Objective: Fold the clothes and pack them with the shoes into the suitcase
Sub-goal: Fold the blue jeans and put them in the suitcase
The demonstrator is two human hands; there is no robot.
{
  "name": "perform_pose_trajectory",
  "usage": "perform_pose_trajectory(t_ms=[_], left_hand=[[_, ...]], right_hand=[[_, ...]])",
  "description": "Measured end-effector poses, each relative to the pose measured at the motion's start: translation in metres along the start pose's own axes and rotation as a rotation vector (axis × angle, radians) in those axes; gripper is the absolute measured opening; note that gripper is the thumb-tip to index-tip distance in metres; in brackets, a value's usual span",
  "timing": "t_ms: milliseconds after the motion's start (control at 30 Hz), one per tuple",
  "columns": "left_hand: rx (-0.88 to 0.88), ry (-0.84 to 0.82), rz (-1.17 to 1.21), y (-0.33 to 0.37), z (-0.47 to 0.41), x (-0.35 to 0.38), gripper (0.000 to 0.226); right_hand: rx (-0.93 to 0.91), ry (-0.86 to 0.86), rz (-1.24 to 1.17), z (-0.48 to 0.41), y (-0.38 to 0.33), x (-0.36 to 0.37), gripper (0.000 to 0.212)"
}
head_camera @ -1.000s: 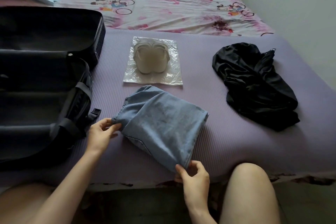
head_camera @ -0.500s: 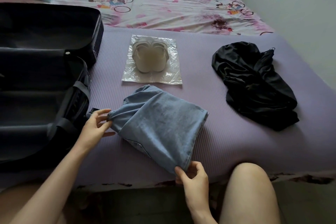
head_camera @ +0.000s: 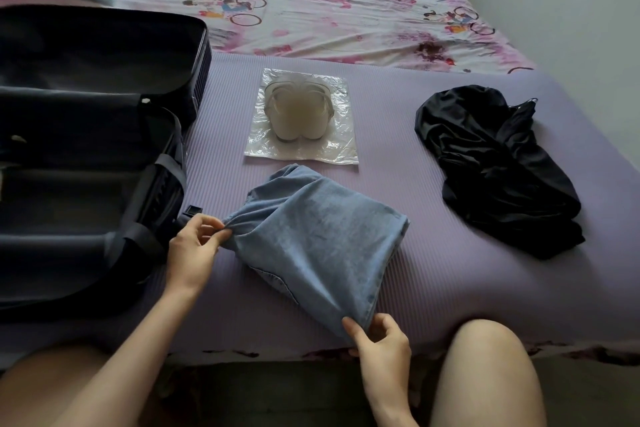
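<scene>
Over the last second little has shifted: the left hand [head_camera: 194, 250] tugged its corner of the folded jeans [head_camera: 318, 239] a touch toward the suitcase [head_camera: 86, 156] and came back, and the right hand [head_camera: 381, 347] kept its place. Both hands pinch cloth between thumb and curled fingers, the left on the gathered far-left corner, the right on the near corner at the bed edge. Likely a grip being settled before the lift into the case. The bundle lies flat on the ribbed purple mat [head_camera: 450, 281], just beside the open suitcase, not yet in it. The denim is thick, blue and faintly napped, folded to a rough rectangle with a stitched pocket edge showing. The suitcase is dark soft fabric with webbing straps. The shoes [head_camera: 299, 114] are pale and rounded, in a crinkled clear bag [head_camera: 332, 152]. The black garment [head_camera: 491, 163] is thin, slightly glossy, heaped unfolded to the right.
</scene>
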State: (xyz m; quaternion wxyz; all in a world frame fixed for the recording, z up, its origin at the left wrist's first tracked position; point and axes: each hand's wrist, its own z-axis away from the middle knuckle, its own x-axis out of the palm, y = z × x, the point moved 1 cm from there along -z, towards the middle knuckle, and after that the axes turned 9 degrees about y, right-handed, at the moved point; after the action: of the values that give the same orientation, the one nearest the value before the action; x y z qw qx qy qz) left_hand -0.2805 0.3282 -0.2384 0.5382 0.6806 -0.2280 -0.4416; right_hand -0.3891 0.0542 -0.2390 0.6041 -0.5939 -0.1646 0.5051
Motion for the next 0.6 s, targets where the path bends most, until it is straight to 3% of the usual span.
perform_pose_trajectory(t_ms=[200,333,467,600], left_hand=[[-0.124,0.035,0.111,-0.006,-0.001,0.010,0.004],[-0.167,-0.071,0.085,0.002,-0.016,0.011,0.015],[-0.017,-0.092,-0.029,0.041,-0.037,0.028,0.021],[0.100,-0.285,-0.218,0.068,-0.055,0.072,0.036]], right_hand=[[0.013,-0.021,-0.018,-0.004,0.003,0.001,0.015],[0.049,-0.080,-0.045,-0.008,-0.001,0.000,0.020],[0.054,0.084,-0.191,-0.034,-0.025,-0.001,0.029],[-0.005,0.202,-0.213,-0.083,-0.051,0.011,0.039]])
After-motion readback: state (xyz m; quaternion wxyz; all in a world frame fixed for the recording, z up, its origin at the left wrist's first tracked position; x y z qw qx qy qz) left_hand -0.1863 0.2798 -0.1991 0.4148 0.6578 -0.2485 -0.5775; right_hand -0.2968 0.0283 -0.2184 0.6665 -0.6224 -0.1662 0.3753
